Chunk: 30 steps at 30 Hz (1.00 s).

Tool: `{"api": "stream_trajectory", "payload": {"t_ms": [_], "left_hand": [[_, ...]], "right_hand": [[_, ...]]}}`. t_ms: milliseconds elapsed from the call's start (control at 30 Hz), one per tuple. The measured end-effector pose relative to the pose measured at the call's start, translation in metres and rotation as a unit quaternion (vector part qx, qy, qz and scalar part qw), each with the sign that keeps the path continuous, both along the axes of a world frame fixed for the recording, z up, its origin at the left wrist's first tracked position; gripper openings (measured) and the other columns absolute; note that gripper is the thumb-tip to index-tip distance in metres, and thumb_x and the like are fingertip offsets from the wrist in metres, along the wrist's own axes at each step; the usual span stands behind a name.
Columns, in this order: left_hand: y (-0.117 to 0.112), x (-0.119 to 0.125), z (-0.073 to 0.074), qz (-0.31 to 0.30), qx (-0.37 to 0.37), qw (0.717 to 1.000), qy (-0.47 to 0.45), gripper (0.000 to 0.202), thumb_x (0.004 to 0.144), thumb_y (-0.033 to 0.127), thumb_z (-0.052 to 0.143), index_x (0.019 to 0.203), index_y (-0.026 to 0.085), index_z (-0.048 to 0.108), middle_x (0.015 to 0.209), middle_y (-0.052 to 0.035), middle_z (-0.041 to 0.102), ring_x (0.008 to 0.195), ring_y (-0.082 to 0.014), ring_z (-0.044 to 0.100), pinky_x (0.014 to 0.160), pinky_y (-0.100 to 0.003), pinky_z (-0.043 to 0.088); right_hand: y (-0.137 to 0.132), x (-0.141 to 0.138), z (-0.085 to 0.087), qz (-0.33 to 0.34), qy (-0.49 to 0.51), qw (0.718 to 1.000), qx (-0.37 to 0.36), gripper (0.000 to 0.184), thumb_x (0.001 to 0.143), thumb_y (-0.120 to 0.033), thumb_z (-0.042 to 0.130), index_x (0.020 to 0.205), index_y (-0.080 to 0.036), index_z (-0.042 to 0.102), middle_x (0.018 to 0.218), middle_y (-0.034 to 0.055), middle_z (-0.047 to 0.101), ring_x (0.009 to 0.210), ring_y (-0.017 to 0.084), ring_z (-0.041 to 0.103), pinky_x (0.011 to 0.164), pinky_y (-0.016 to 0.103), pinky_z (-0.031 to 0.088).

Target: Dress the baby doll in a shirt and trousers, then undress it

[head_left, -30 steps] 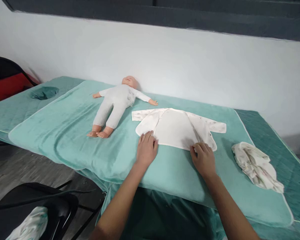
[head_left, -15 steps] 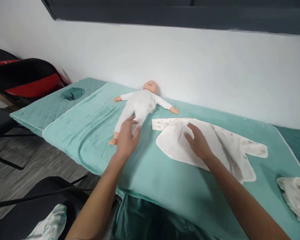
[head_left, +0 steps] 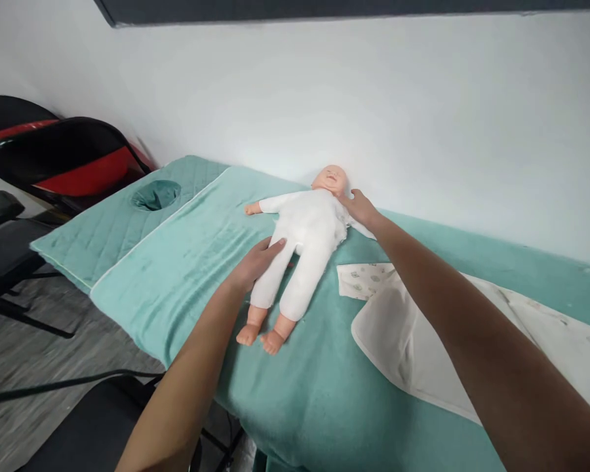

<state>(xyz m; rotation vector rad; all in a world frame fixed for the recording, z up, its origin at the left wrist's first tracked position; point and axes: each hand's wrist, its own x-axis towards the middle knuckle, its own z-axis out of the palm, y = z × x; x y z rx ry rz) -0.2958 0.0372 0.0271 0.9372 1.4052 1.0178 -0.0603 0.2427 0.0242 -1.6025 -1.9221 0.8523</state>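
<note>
A baby doll (head_left: pixel 307 216) with a white cloth body lies on its back, its bare feet toward me. My left hand (head_left: pixel 259 261) is closed at the doll's thigh, thumb on top, with the other fingers mostly hidden at the side. Beside the doll's neck and shoulder, my right hand (head_left: pixel 362 208) touches it with thumb and fingers apart; it partly covers the doll's arm on that side. To the right, a white baby garment (head_left: pixel 388 334) with a small print on its sleeve lies spread out, partly behind my right forearm.
A green padded bed (head_left: pixel 191 262) with a face hole (head_left: pixel 156 195) at its left end stands against the white wall (head_left: pixel 447 131). Black folding chairs with red panels (head_left: pixel 88 174) are at the left. Another black chair (head_left: pixel 93 426) stands close by at lower left.
Both hands have reached the doll: the left from above its legs to its thigh, the right from over the garment up to its shoulder. My view has moved closer and shifted.
</note>
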Motion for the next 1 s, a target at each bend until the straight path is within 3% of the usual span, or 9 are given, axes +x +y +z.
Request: {"api": "stream_trajectory", "payload": {"t_ms": [100, 200, 333, 433, 567, 667, 767, 867, 1000], "left_hand": [[0.014, 0.004, -0.003, -0.016, -0.015, 0.998, -0.064, 0.057, 0.083, 0.063, 0.064, 0.114, 0.015, 0.066, 0.095, -0.0146, 0.076, 0.077, -0.0261, 0.071, 0.070, -0.042, 0.059], [0.020, 0.012, -0.002, -0.019, -0.024, 0.996, -0.079, 0.055, 0.087, 0.062, 0.058, 0.110, 0.012, 0.066, 0.088, -0.0157, 0.076, 0.076, -0.0282, 0.071, 0.065, -0.042, 0.059], [0.014, 0.039, 0.007, -0.026, -0.014, 0.993, -0.112, 0.054, 0.084, 0.058, 0.063, 0.116, 0.014, 0.065, 0.091, -0.0138, 0.077, 0.077, -0.0289, 0.072, 0.066, -0.043, 0.059], [0.002, 0.079, 0.017, -0.059, -0.007, 0.987, -0.149, 0.057, 0.081, 0.058, 0.065, 0.122, 0.017, 0.062, 0.096, -0.0126, 0.078, 0.080, -0.0301, 0.073, 0.071, -0.044, 0.059], [-0.025, 0.160, 0.026, -0.096, -0.002, 0.977, -0.190, 0.064, 0.082, 0.057, 0.066, 0.131, 0.018, 0.055, 0.099, -0.0138, 0.077, 0.079, -0.0303, 0.073, 0.070, -0.044, 0.060], [-0.053, 0.225, 0.025, -0.127, -0.003, 0.968, -0.216, 0.066, 0.083, 0.056, 0.067, 0.135, 0.019, 0.052, 0.103, -0.0141, 0.075, 0.076, -0.0285, 0.073, 0.064, -0.040, 0.059], [-0.079, 0.277, 0.018, -0.154, -0.019, 0.961, -0.228, 0.066, 0.081, 0.058, 0.069, 0.134, 0.023, 0.052, 0.106, -0.0137, 0.074, 0.072, -0.0267, 0.073, 0.059, -0.037, 0.058], [-0.098, 0.313, 0.007, -0.162, -0.035, 0.958, -0.235, 0.062, 0.079, 0.057, 0.071, 0.130, 0.026, 0.054, 0.109, -0.0128, 0.073, 0.069, -0.0246, 0.072, 0.056, -0.036, 0.058], [-0.112, 0.336, -0.007, -0.153, -0.016, 0.960, -0.233, 0.062, 0.080, 0.058, 0.070, 0.130, 0.024, 0.054, 0.108, -0.0142, 0.072, 0.069, -0.0239, 0.072, 0.055, -0.035, 0.056]], "right_hand": [[0.007, -0.007, 0.014, 0.020, 0.027, 0.997, -0.064, 0.085, 0.087, -0.073, 0.055, 0.143, -0.009, 0.050, 0.149, 0.0238, 0.050, 0.131, 0.037, 0.055, 0.108, 0.047, 0.046], [0.003, -0.008, 0.027, 0.084, 0.078, 0.989, -0.091, 0.073, 0.088, -0.066, 0.060, 0.138, -0.013, 0.056, 0.146, 0.0189, 0.055, 0.129, 0.033, 0.058, 0.110, 0.045, 0.045], [-0.007, 0.017, 0.042, 0.075, 0.100, 0.988, -0.086, 0.073, 0.085, -0.063, 0.067, 0.138, -0.014, 0.056, 0.145, 0.0177, 0.057, 0.129, 0.033, 0.057, 0.112, 0.046, 0.045], [-0.019, 0.065, 0.053, 0.047, 0.115, 0.988, -0.088, 0.083, 0.081, -0.066, 0.069, 0.143, -0.014, 0.051, 0.144, 0.0180, 0.057, 0.126, 0.033, 0.059, 0.108, 0.048, 0.049], [-0.050, 0.160, 0.070, 0.015, 0.085, 0.992, -0.092, 0.086, 0.080, -0.068, 0.069, 0.145, -0.017, 0.048, 0.143, 0.0180, 0.058, 0.119, 0.034, 0.063, 0.099, 0.049, 0.055], [-0.087, 0.235, 0.076, -0.019, 0.032, 0.996, -0.082, 0.082, 0.082, -0.070, 0.066, 0.144, -0.019, 0.050, 0.145, 0.0180, 0.056, 0.119, 0.036, 0.063, 0.097, 0.050, 0.056], [-0.124, 0.293, 0.070, -0.061, -0.013, 0.996, -0.068, 0.086, 0.082, -0.073, 0.064, 0.145, -0.018, 0.048, 0.147, 0.0185, 0.054, 0.124, 0.036, 0.060, 0.102, 0.051, 0.052], [-0.152, 0.325, 0.055, -0.099, -0.024, 0.993, -0.060, 0.086, 0.084, -0.072, 0.061, 0.147, -0.016, 0.045, 0.149, 0.0196, 0.052, 0.129, 0.035, 0.057, 0.108, 0.051, 0.046], [-0.171, 0.335, 0.035, -0.112, -0.012, 0.993, -0.045, 0.080, 0.089, -0.068, 0.058, 0.146, -0.015, 0.044, 0.151, 0.0208, 0.050, 0.130, 0.033, 0.057, 0.107, 0.045, 0.046]]}}
